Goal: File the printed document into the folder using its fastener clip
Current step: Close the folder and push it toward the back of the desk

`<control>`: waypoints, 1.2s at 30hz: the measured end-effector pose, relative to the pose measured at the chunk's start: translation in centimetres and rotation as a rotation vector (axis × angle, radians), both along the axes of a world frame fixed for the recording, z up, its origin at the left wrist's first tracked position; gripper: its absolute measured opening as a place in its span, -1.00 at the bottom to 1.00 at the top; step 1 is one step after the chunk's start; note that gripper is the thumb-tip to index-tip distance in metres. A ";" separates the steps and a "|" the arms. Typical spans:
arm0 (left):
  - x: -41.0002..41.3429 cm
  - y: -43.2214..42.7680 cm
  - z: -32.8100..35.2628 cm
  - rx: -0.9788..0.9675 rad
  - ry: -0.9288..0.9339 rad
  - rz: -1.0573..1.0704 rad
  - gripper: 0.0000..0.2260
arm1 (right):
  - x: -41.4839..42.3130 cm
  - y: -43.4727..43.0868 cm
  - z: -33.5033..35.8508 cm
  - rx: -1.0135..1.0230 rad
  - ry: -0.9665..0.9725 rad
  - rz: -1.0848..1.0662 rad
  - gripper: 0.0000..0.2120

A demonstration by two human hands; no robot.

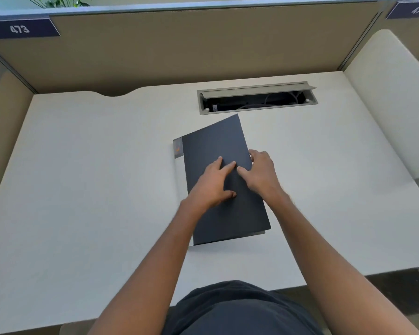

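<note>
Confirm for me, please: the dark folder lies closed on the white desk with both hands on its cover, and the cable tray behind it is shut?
Not quite: the head view shows the cable tray open, cables visible inside. Otherwise right: dark folder, desk, left hand, right hand.

Dark navy folder [218, 151] — plain, unpatterned — on an off-white desk [82, 189]

A pale off-white desk top [82, 189] with a curved notch in its far edge fills a cubicle closed in by tan fabric partition panels [179, 47] framed in grey metal. Dark blue number plates reading 473 [20, 29] and 474 [416, 9] sit on the top rail, green plant leaves [58, 1] show above it, and a grey open cable hatch [257, 97] is set into the desk.
</note>
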State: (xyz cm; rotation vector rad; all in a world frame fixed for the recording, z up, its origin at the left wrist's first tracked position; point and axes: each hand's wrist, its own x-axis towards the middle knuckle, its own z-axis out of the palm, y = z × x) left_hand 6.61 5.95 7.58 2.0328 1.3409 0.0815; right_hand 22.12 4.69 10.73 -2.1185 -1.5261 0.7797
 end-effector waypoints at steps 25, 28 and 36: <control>4.5 -1.7 -8.5 0.010 0.234 -0.018 -0.27 | 0.8 -2.1 -9.9 -0.185 -0.235 0.139 -0.63; 3.9 -1.6 -8.8 0.043 0.177 -0.002 -0.38 | 0.3 -2.9 -10.3 -0.148 -0.265 0.205 -0.49; 0.0 -2.5 -8.9 0.213 0.139 0.189 -0.46 | 0.3 -4.7 -12.2 -0.104 -0.320 0.236 -0.34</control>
